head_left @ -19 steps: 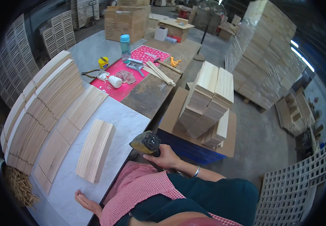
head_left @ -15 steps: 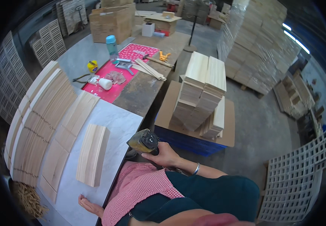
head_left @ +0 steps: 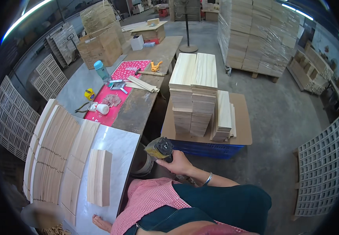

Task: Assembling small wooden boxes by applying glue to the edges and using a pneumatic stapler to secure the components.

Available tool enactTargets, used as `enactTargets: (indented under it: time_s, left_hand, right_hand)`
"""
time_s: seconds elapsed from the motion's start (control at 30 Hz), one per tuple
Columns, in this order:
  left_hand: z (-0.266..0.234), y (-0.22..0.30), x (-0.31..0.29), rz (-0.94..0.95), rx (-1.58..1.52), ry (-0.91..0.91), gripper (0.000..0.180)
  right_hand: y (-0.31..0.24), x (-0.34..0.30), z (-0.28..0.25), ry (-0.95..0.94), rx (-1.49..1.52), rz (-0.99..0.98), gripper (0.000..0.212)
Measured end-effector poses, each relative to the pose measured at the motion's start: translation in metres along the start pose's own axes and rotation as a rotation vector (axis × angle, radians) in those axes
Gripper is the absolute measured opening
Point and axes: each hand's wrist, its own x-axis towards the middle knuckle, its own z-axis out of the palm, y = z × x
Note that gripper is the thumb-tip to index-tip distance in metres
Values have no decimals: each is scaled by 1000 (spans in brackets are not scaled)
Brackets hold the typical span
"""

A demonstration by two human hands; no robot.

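Note:
My right hand [head_left: 180, 163] grips a yellow and black power tool [head_left: 159, 148] just off the right edge of the white worktop [head_left: 116, 147]. My left hand [head_left: 101, 224] rests on the worktop's near edge with its fingers apart, holding nothing. A short stack of thin wooden slats [head_left: 99, 182] lies on the worktop a little beyond the left hand. Rows of overlapping slats [head_left: 54, 150] cover the worktop's left side.
Stacks of wooden boards [head_left: 198, 96] stand on cardboard over a blue crate [head_left: 212, 149] to my right. Beyond lie a red mat [head_left: 118, 98] with a hammer, a tape measure and small tools, a blue bottle [head_left: 101, 70], lattice panels [head_left: 322, 168] and wrapped pallets [head_left: 259, 35].
The view has tilted and swung right. My right hand keeps its grip on the tool near the worktop's edge. My left hand stays on the near edge.

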Motion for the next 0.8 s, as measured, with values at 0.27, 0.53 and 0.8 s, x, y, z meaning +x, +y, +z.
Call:
enactTargets:
  time_s: [0.27,0.53,0.8]
  left_hand:
    - [1,-9,5,-66,-42,27,36]
    - [-2,0,-1,53,196,-48,37]
    - [0,13,-7,37,201,-7,35]
  right_hand:
    - [16,-4,-3,94,64,-90,45]
    - [-9,-12,-10,8,39,48,46]
    - [-14,-13,-7,-25,18,70,46]
